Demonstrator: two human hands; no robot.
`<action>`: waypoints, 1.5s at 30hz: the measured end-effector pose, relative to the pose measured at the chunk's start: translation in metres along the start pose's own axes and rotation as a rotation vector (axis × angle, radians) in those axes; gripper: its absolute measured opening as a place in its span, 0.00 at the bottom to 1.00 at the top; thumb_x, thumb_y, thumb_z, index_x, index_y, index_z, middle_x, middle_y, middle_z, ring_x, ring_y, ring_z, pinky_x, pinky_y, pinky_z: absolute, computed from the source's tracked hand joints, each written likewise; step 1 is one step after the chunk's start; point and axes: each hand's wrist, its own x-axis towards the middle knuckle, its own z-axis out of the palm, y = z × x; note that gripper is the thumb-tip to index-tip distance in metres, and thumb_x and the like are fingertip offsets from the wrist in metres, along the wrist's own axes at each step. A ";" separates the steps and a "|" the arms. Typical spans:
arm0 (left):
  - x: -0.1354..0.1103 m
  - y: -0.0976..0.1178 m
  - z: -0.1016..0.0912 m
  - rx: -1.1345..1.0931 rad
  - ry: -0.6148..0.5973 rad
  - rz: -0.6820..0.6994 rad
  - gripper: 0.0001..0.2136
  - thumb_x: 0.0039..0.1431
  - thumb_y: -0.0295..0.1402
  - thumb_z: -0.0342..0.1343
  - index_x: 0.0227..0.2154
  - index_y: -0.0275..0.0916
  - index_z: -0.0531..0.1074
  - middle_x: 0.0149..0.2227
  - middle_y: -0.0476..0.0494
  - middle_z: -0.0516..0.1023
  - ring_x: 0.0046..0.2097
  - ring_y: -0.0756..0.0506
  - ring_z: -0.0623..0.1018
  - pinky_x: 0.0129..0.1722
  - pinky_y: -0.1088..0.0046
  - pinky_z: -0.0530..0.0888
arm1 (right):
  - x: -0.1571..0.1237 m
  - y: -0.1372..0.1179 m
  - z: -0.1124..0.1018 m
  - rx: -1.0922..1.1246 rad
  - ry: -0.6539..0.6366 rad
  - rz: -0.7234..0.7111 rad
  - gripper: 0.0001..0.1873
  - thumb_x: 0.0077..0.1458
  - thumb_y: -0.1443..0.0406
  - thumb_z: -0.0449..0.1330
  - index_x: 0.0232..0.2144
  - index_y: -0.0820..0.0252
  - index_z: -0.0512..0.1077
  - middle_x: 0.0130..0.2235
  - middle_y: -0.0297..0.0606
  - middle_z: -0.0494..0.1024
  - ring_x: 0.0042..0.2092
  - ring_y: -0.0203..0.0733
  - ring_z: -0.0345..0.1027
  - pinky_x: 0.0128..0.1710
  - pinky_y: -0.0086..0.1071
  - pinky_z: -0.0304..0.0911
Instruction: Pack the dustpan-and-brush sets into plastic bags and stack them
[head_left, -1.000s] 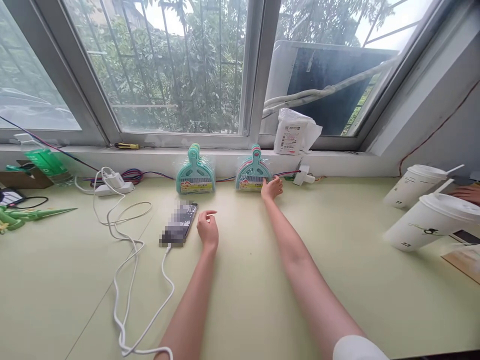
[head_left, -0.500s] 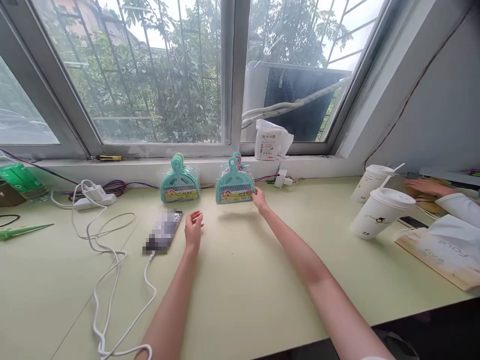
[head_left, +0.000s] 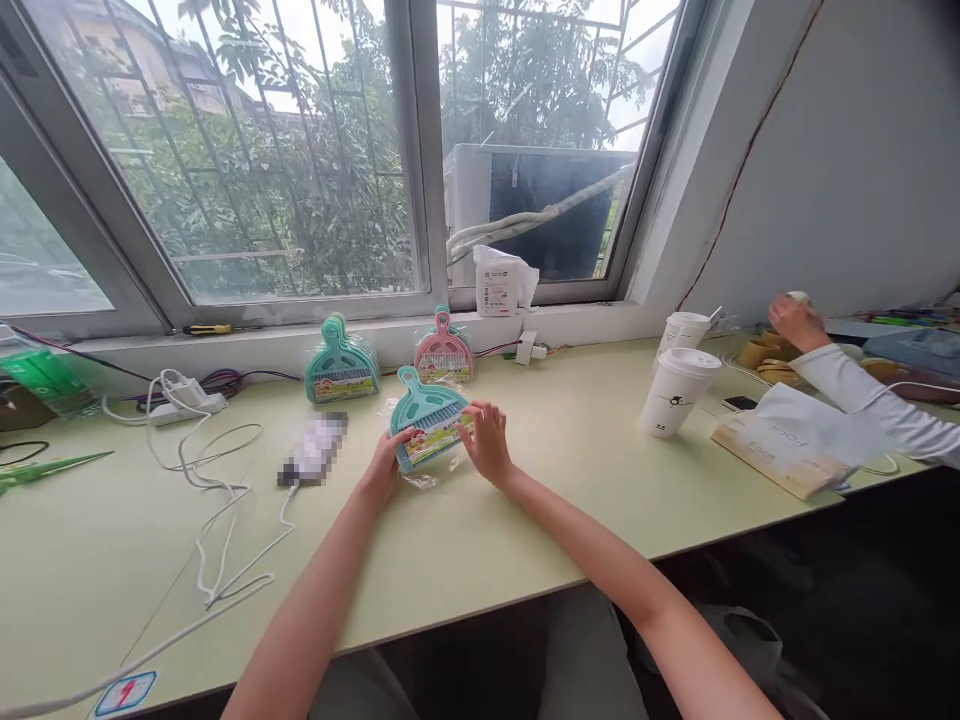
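Observation:
A turquoise mini dustpan and brush set [head_left: 426, 412] in clear wrap, with a printed label, is held tilted above the table. My left hand [head_left: 382, 458] grips its left edge, the thumb over the front. At its right corner, my right hand [head_left: 489, 440] has thumb and fingertips closed on the edge, partly hidden. Behind it, a pink dustpan set [head_left: 444, 352] leans on the wall under the sill. Several turquoise and green dustpan sets [head_left: 341, 365] stand to the left in a stack.
A charging phone [head_left: 315, 450] and white cables [head_left: 217, 480] lie left. Two white cups [head_left: 677, 392] and a tissue pack [head_left: 780, 440] are on the right. Another person's hand [head_left: 799, 322] is beyond them. A screwdriver [head_left: 208, 329] rests on the sill.
The turquoise set has come away from the pink one toward me. My left hand, free before, now grips its left side. The view has shifted right; the other person's hand has risen.

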 end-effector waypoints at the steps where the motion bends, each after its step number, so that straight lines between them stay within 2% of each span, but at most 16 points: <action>1: -0.001 0.000 0.002 -0.028 0.017 0.034 0.21 0.45 0.37 0.64 0.43 0.35 0.72 0.40 0.38 0.80 0.42 0.39 0.80 0.43 0.63 0.77 | -0.002 -0.006 -0.004 0.007 -0.039 -0.072 0.12 0.62 0.60 0.49 0.42 0.58 0.69 0.48 0.46 0.73 0.52 0.48 0.65 0.53 0.45 0.59; 2: -0.002 -0.001 0.003 -0.052 0.031 0.061 0.21 0.45 0.36 0.64 0.43 0.35 0.72 0.41 0.39 0.81 0.42 0.39 0.80 0.44 0.63 0.77 | -0.004 -0.011 -0.006 0.053 -0.090 -0.097 0.13 0.63 0.60 0.48 0.37 0.58 0.70 0.43 0.45 0.75 0.49 0.47 0.67 0.51 0.44 0.61; 4: -0.005 0.000 0.006 -0.083 0.051 0.098 0.20 0.46 0.36 0.64 0.43 0.35 0.72 0.41 0.40 0.80 0.43 0.40 0.80 0.46 0.63 0.76 | -0.007 -0.016 -0.005 0.231 -0.187 -0.004 0.20 0.64 0.56 0.46 0.29 0.59 0.71 0.32 0.41 0.76 0.37 0.43 0.71 0.42 0.40 0.66; 7: -0.009 0.000 0.009 -0.083 0.056 0.129 0.22 0.45 0.36 0.65 0.44 0.35 0.72 0.42 0.40 0.80 0.44 0.40 0.79 0.47 0.64 0.75 | -0.009 -0.012 0.003 0.575 -0.217 0.343 0.23 0.60 0.51 0.50 0.24 0.60 0.70 0.24 0.38 0.74 0.25 0.38 0.70 0.31 0.35 0.70; 11: -0.013 0.000 0.012 0.000 -0.023 0.090 0.26 0.43 0.37 0.66 0.48 0.38 0.70 0.46 0.39 0.78 0.46 0.39 0.78 0.46 0.64 0.75 | -0.006 0.005 0.007 0.954 -0.079 0.709 0.15 0.52 0.55 0.63 0.31 0.61 0.70 0.31 0.38 0.78 0.32 0.39 0.76 0.41 0.36 0.74; 13: -0.015 0.001 0.013 0.075 -0.104 0.039 0.28 0.45 0.40 0.65 0.51 0.40 0.69 0.48 0.38 0.77 0.48 0.38 0.78 0.45 0.62 0.75 | -0.002 0.013 0.005 1.049 -0.045 0.773 0.14 0.49 0.60 0.67 0.35 0.59 0.68 0.35 0.37 0.79 0.36 0.38 0.76 0.47 0.37 0.73; 16: -0.015 0.003 0.013 0.183 -0.221 -0.024 0.27 0.52 0.52 0.56 0.50 0.41 0.71 0.48 0.37 0.78 0.49 0.37 0.77 0.45 0.58 0.75 | 0.001 0.022 -0.001 1.065 -0.038 0.840 0.18 0.46 0.65 0.68 0.37 0.56 0.64 0.37 0.36 0.79 0.39 0.39 0.76 0.47 0.39 0.73; 19: -0.008 0.001 0.009 0.268 -0.197 -0.031 0.30 0.52 0.59 0.49 0.45 0.39 0.74 0.44 0.37 0.79 0.49 0.37 0.76 0.45 0.58 0.74 | 0.003 0.026 -0.007 1.075 -0.041 0.849 0.20 0.47 0.66 0.68 0.39 0.54 0.62 0.37 0.35 0.79 0.39 0.40 0.75 0.45 0.41 0.73; 26: 0.014 -0.008 -0.014 0.219 0.208 0.089 0.31 0.46 0.60 0.55 0.38 0.34 0.74 0.37 0.36 0.78 0.39 0.41 0.78 0.36 0.66 0.74 | 0.007 0.022 -0.015 1.129 -0.226 0.773 0.17 0.41 0.66 0.71 0.35 0.60 0.71 0.35 0.38 0.81 0.37 0.42 0.76 0.43 0.42 0.74; 29: 0.015 -0.002 -0.019 0.206 0.293 0.145 0.28 0.50 0.58 0.54 0.38 0.33 0.74 0.40 0.35 0.78 0.39 0.43 0.78 0.35 0.69 0.74 | 0.009 0.021 -0.015 1.159 -0.271 0.736 0.18 0.39 0.65 0.72 0.35 0.61 0.73 0.34 0.38 0.81 0.36 0.43 0.76 0.42 0.42 0.74; 32: 0.008 0.011 -0.022 0.211 0.334 0.219 0.27 0.56 0.54 0.50 0.44 0.33 0.72 0.45 0.33 0.77 0.41 0.43 0.78 0.38 0.68 0.74 | 0.009 0.025 -0.018 1.153 -0.245 0.724 0.19 0.39 0.65 0.72 0.35 0.61 0.74 0.35 0.39 0.81 0.37 0.43 0.76 0.41 0.42 0.74; 35: -0.002 0.026 -0.025 0.341 0.454 0.455 0.27 0.57 0.51 0.50 0.53 0.38 0.68 0.51 0.35 0.75 0.50 0.41 0.75 0.46 0.65 0.72 | 0.010 0.031 -0.023 1.108 -0.280 0.729 0.20 0.38 0.65 0.72 0.37 0.61 0.75 0.36 0.40 0.82 0.37 0.44 0.77 0.40 0.41 0.74; 38: -0.009 0.033 -0.024 0.566 0.401 0.544 0.24 0.50 0.49 0.59 0.48 0.40 0.74 0.47 0.38 0.78 0.53 0.39 0.74 0.49 0.64 0.70 | 0.009 0.031 -0.027 1.064 -0.412 0.703 0.20 0.38 0.65 0.72 0.38 0.61 0.75 0.34 0.40 0.82 0.35 0.44 0.77 0.36 0.38 0.75; 42: -0.005 0.028 -0.021 0.663 0.130 0.324 0.16 0.42 0.44 0.65 0.30 0.37 0.79 0.30 0.39 0.80 0.37 0.39 0.78 0.40 0.65 0.72 | 0.008 0.026 -0.029 1.047 -0.523 0.680 0.20 0.39 0.66 0.71 0.39 0.61 0.76 0.33 0.40 0.82 0.35 0.44 0.77 0.33 0.36 0.74; 43: -0.003 0.028 -0.024 0.648 0.134 0.313 0.15 0.43 0.44 0.65 0.28 0.36 0.79 0.28 0.39 0.80 0.35 0.40 0.78 0.39 0.65 0.72 | 0.009 0.026 -0.029 1.047 -0.520 0.683 0.20 0.39 0.66 0.71 0.39 0.61 0.76 0.33 0.40 0.82 0.35 0.45 0.77 0.33 0.36 0.74; 45: -0.001 0.031 -0.038 0.631 0.288 0.358 0.13 0.45 0.43 0.63 0.27 0.36 0.78 0.29 0.38 0.80 0.36 0.40 0.79 0.41 0.64 0.72 | 0.012 0.031 -0.032 1.054 -0.461 0.705 0.19 0.39 0.67 0.71 0.38 0.61 0.76 0.33 0.41 0.82 0.35 0.45 0.77 0.34 0.38 0.75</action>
